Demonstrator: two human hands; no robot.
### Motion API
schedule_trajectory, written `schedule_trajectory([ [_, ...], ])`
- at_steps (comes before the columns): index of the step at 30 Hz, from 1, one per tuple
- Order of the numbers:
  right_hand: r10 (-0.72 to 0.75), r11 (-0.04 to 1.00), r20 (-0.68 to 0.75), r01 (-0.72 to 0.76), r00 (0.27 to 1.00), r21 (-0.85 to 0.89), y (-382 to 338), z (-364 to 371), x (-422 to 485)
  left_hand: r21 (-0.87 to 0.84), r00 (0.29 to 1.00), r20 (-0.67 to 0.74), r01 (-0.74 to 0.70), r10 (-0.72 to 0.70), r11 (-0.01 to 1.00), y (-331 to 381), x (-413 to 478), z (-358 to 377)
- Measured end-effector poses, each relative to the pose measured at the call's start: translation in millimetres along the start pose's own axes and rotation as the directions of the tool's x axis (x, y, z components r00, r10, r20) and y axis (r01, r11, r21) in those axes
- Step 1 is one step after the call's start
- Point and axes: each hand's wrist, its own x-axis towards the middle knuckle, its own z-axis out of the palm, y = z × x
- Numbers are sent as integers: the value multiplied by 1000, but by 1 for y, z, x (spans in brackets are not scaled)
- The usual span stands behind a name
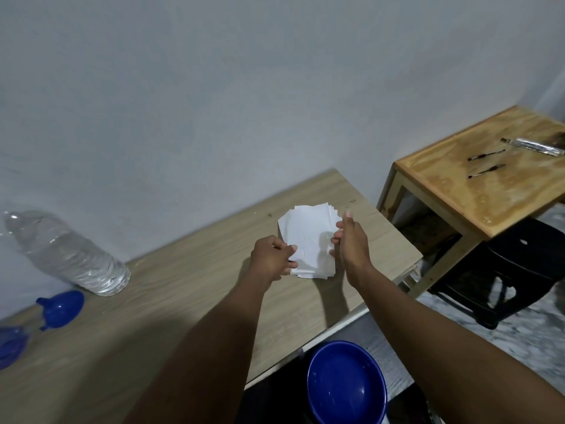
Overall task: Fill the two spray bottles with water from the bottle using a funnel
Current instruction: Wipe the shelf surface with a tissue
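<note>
Head view. Pale grey wall (pixel 214 87) forms the backdrop; a light wood-grain table (pixel 189 301) runs diagonally from the near left to the far right.

Centre: a stack of white paper sheets (pixel 305 237) lies flat near the table's far right end. The left hand (pixel 270 260) pinches the stack's near-left edge, thumb on top and fingers curled under. The right hand (pixel 351 240) meets the stack's right edge, its fingers curled in against the sheets and its thumb pointing up. Both grips are narrow and closed on the paper.

Left: a clear water bottle (pixel 67 252) stands on its base on the table by the wall, well apart from both hands, and appears to lean left in the wide-angle picture. A blue funnel (pixel 61 307) lies on the table just on the near side of the bottle. At the left frame edge sits a blue shape (pixel 12 344), too blurred to identify.

Near edge: a blue basin (pixel 345 384) sits below the table's near side, between the two forearms.

Right: a separate wooden side table (pixel 458 191) carries two thin dark sticks (pixel 486 156) and a foil-wrapped tube (pixel 532 146). A black stool (pixel 519 270) stands beside and partly beneath it.
</note>
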Motion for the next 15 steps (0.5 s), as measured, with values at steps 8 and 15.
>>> schedule_trajectory([
  [8,-39,998,171,47,985,-42,-5,22,-14,80,982,-127,-127,136,989,21,-4,-17],
  [15,-29,958,227,92,973,-272,7,24,-25,302,940,-231,-177,252,937,2,-4,-46],
])
